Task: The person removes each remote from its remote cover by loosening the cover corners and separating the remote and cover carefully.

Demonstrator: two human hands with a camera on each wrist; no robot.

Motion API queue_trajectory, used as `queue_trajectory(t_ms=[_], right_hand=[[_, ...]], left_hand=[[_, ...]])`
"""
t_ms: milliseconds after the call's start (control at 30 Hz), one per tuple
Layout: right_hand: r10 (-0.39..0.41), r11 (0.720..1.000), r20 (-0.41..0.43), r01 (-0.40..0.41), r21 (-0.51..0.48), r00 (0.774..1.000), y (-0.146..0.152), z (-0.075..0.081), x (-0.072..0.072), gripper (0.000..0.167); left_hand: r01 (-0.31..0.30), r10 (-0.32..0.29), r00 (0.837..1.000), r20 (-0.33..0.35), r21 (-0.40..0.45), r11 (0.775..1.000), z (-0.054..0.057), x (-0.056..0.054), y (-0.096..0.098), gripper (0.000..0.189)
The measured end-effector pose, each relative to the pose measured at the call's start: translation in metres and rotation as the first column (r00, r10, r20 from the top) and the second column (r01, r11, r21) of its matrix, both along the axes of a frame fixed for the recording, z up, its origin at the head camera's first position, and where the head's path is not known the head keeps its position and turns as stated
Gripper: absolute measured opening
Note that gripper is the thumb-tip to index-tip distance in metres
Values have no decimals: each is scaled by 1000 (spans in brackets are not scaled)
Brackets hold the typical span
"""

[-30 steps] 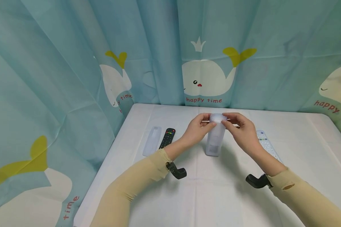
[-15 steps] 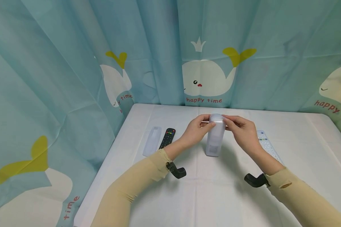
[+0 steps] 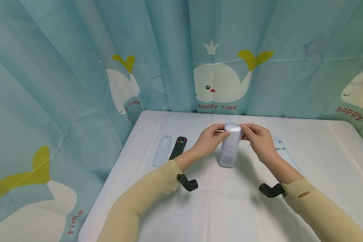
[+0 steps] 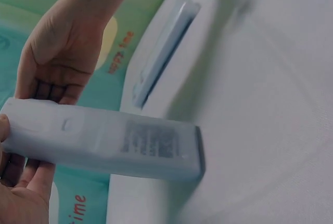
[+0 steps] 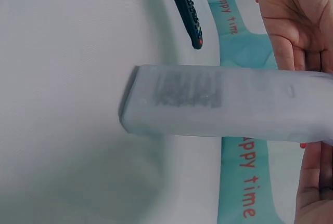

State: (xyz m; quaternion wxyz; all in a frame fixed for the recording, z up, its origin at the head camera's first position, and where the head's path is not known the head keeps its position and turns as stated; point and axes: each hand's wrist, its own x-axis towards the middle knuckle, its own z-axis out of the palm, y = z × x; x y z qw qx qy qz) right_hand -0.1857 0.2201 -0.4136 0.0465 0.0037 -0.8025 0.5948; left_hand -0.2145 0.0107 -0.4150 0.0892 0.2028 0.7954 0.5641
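Observation:
A white remote control (image 3: 230, 148) in a translucent silicone sleeve stands on its end, its back with a grey label (image 5: 188, 88) towards me. My left hand (image 3: 207, 140) grips the upper left edge, thumb on the near face and fingers behind. At the upper right edge my right hand (image 3: 259, 143) pinches the sleeve between thumb and fingers. In the left wrist view the lower end of the wrapped remote (image 4: 109, 140) is in full sight, with the right hand (image 4: 67, 47) on its far side. The button side is hidden.
Left of the hands, a translucent sleeve (image 3: 162, 151) lies flat beside a black remote control (image 3: 179, 146), partly behind the left forearm. A white remote control (image 3: 284, 154) lies right, partly behind the right forearm. A blue curtain (image 3: 169, 67) hangs behind the white table (image 3: 230, 215).
My right thumb and fingers have shifted from the top front corner to the right edge of the sleeve. The remote's top has moved slightly right and down; the left hand keeps its grip.

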Motion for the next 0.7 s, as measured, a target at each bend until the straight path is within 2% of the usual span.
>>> queue_trajectory(t_ms=[167,333,467,600,700], right_hand=[[51,992,54,-44,-120,997,0,-2,-7,53],[96,985,123,-77,-152,988,0,-1,-15,50],[118,962,169,-71,-262,979,-1,-2,-20,32],[102,939,159,-43,-341,982,-4,-7,-21,13],[78,955,105,-44,-294,991,-7,-12,-19,14]], left_hand=[[9,-9,1000,0,2,1000,-1,-1,0,49],[15,-15,1000,12,9,1000,-1,-1,-1,50],[19,-19,1000,22,20,1000,0,-1,-1,49],[21,-22,999,38,28,999,2,-1,-1,47],[15,-17,999,47,30,999,2,-1,-1,45]])
